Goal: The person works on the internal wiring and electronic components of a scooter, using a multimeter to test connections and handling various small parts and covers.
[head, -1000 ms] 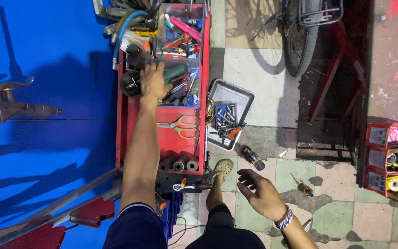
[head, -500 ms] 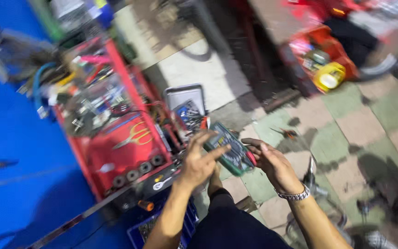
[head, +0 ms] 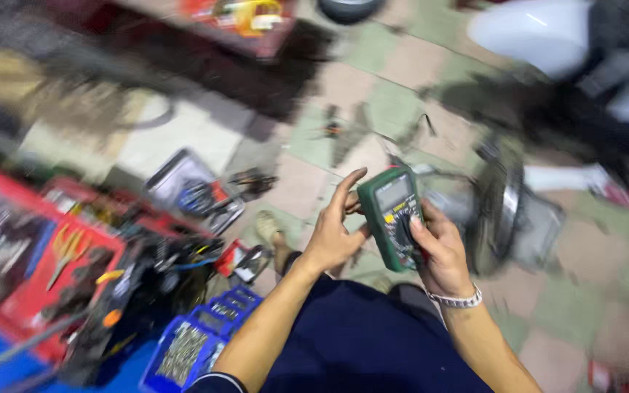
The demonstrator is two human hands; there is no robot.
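Both hands hold a green meter (head: pixel 393 216) above the lap. The right hand (head: pixel 440 255) cups its lower edge from beneath, thumb pressed on the dial. The left hand (head: pixel 331 234) steadies its left side, fingers loosely curled, index finger raised. Lower left stands a blue bin (head: pixel 192 342) beside a red tool tray (head: pixel 52 269). Beyond lie a metal tray (head: pixel 191 191) and tiled floor (head: pixel 394 94), blurred.

left hand (head: pixel 329 236) off red tool cart (head: pixel 30 276), both hands now holding green multimeter (head: pixel 393 216)
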